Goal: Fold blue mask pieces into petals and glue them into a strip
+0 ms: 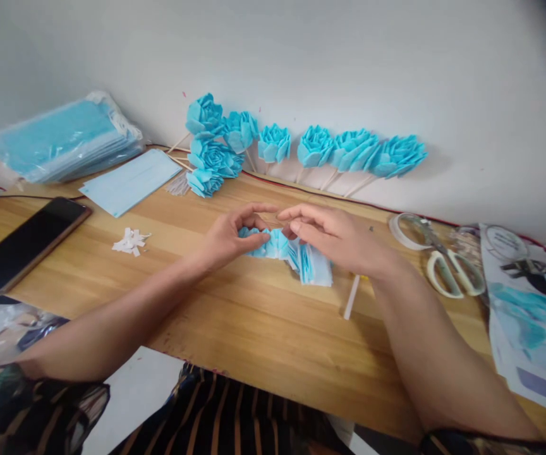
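Both my hands are over a bunch of pleated light-blue mask fabric point(280, 245) at the middle of the table. My left hand point(237, 235) is closed on its left end, thumb in front and fingers curled behind, the index finger stretched above. From the right, my right hand point(330, 232) bends over the same fabric, its thumb and fingertips closed at the upper edge; the exact contact is partly hidden. Layered white and blue folds fan out below the right fingers. Near my right wrist lies a white stick-like piece point(351, 297), its upper end by the wrist.
Blue fabric flowers point(315, 146) on sticks lean along the wall. At left are a bag of masks point(59, 142), flat blue sheets point(131, 181), white scraps point(131, 241) and a phone point(29, 243). Scissors point(454, 272), a tape roll point(403, 232) and printed packaging point(529, 316) lie right.
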`<control>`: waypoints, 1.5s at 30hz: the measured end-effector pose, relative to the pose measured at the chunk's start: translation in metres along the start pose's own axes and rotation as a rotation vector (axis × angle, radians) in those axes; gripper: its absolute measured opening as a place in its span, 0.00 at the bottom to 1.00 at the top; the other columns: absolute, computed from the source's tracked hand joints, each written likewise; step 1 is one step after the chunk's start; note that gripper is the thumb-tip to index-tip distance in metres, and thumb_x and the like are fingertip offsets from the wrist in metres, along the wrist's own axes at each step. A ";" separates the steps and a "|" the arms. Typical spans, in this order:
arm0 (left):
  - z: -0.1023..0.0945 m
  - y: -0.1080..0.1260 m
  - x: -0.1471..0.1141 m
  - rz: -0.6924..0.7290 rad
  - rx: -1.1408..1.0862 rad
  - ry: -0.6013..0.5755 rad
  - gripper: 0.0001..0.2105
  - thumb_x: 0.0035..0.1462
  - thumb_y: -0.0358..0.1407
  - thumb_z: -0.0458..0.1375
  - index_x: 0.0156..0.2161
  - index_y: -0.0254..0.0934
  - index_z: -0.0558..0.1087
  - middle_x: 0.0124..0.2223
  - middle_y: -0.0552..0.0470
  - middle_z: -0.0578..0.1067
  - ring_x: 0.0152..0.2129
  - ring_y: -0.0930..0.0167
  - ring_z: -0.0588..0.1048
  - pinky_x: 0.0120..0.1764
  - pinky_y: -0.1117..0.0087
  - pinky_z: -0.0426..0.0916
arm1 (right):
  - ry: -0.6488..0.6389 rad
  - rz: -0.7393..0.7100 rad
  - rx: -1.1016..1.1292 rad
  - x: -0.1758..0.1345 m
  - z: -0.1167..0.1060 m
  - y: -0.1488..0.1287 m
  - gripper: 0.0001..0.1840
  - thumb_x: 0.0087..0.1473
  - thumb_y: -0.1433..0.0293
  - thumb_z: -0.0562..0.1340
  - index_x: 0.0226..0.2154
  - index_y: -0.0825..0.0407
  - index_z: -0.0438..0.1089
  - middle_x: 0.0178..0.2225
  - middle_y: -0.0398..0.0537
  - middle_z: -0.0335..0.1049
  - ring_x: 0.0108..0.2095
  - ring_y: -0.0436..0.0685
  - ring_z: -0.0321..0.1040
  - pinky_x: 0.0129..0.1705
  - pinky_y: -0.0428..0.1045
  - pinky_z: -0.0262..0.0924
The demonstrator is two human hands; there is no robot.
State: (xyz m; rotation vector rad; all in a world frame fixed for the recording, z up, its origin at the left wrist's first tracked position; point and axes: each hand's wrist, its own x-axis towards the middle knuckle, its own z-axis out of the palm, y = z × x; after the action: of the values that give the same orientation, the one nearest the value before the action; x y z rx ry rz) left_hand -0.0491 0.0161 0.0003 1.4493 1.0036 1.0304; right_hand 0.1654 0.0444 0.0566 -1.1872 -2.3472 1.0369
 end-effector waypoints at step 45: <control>0.000 0.000 -0.001 -0.111 0.019 0.106 0.14 0.48 0.43 0.67 0.32 0.35 0.74 0.27 0.55 0.71 0.23 0.75 0.65 0.28 0.73 0.57 | -0.036 -0.007 0.349 0.004 0.009 0.003 0.24 0.62 0.68 0.57 0.60 0.50 0.62 0.33 0.43 0.71 0.29 0.50 0.65 0.29 0.46 0.57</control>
State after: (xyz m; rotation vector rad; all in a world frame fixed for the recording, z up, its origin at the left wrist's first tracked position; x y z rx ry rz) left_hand -0.0497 0.0151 0.0002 1.3499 1.1593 1.0280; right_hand 0.1601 0.0450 0.0481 -1.0323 -2.0790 1.4041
